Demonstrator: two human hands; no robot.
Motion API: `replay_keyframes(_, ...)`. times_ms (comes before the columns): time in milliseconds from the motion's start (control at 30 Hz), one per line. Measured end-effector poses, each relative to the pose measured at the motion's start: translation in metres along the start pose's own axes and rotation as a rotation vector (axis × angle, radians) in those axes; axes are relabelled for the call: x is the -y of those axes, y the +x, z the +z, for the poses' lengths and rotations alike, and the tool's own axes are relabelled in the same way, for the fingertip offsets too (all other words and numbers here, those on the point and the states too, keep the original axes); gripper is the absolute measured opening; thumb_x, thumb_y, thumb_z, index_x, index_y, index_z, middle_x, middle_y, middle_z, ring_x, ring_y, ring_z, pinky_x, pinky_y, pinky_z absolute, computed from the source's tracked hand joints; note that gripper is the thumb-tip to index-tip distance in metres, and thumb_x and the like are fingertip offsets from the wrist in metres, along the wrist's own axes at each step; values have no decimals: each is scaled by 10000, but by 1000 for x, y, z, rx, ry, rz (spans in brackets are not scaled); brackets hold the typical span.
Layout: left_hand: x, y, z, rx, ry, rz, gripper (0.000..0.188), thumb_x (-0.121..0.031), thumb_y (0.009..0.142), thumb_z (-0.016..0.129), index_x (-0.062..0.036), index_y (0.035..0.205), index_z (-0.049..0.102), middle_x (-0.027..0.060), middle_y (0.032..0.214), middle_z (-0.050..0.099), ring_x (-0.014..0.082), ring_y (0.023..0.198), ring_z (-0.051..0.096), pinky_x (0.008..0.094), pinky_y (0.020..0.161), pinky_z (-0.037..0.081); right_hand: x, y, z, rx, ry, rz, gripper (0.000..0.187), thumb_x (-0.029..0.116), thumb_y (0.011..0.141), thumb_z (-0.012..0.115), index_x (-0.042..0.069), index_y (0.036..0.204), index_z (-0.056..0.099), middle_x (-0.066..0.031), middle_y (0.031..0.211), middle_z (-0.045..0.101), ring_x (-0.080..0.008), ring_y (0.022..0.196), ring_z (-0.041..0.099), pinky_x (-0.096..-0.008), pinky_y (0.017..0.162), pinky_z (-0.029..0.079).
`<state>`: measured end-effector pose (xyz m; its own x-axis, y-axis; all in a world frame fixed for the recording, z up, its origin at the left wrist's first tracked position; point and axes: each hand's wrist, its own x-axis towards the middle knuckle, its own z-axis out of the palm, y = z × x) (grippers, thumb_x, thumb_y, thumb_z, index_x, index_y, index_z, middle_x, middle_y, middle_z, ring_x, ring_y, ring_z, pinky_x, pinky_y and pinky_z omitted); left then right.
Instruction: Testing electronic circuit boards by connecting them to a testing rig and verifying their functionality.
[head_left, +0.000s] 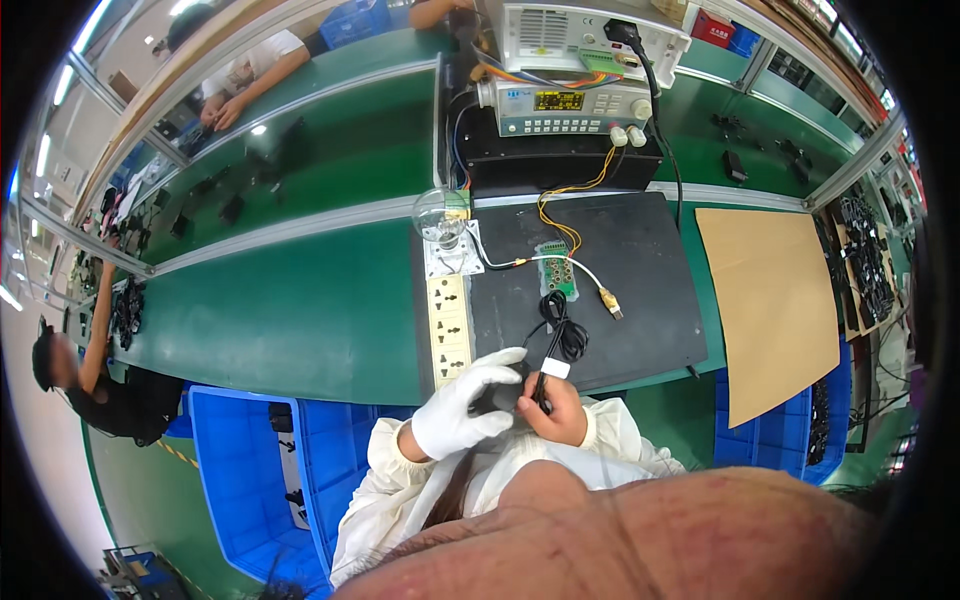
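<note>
My left hand point(465, 408), in a white glove, curls its fingers around a black power adapter point(494, 398) just past the table's near edge. My bare right hand point(556, 412) is closed on the adapter's black cable point(566, 338), right beside the left hand. The cable is coiled into a bundle that extends over the dark mat, and a white tag point(555, 368) hangs on it. Directly left of the bundle is a cream power strip point(449, 325). Beyond the bundle lies a small green circuit board point(557, 270), with a white USB lead point(609, 299) to its right.
A light bulb point(441, 216) stands on a white base behind the strip. Wired instruments point(570, 108) are stacked at the back. Cardboard point(770, 300) covers the right side. Blue bins point(240, 480) stand by the near edge. A person point(100, 390) works at far left, another across the bench.
</note>
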<state>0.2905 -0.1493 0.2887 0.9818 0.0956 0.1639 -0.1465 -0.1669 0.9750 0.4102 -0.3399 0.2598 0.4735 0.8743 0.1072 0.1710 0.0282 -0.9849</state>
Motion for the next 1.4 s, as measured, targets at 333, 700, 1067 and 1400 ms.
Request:
replay_keyframes(333, 9, -11, -28, -165, -723, -72, 246, -205, 951, 743, -84, 1075, 568, 209, 1324, 567, 343, 1078, 669, 409, 900, 545, -12, 9, -2, 8, -46, -220, 111, 131, 999, 644, 29, 962, 623, -85, 798, 651, -195, 698, 631, -319, 673, 497)
replay_keyframes(700, 58, 53, -89, -769, -575, 13, 210, -137, 1021, 647, -79, 1212, 582, 86, 1116, 649, 221, 912, 662, 351, 821, 558, -9, 25, -4, 31, 331, 250, 158, 158, 1071, 563, 21, 1001, 602, -37, 814, 655, -105, 731, 611, -266, 684, 500)
replay_keyframes(1067, 78, 78, -86, -787, -235, -96, 260, -119, 1005, 650, -48, 1255, 635, 70, 1189, 662, 190, 1099, 630, 307, 990, 483, -11, 26, -10, 186, 98, 223, 172, 174, 1068, 585, 7, 1088, 618, -41, 892, 666, -102, 810, 636, -261, 746, 531)
replay_keyframes(1400, 17, 82, -51, -250, 1144, 232, 401, -216, 921, 666, -93, 1300, 618, 157, 1238, 642, 334, 1049, 627, 448, 915, 494, -12, 29, -2, 115, 27, 165, 185, 213, 1038, 638, 33, 1073, 622, -52, 828, 683, -116, 700, 628, -280, 647, 497)
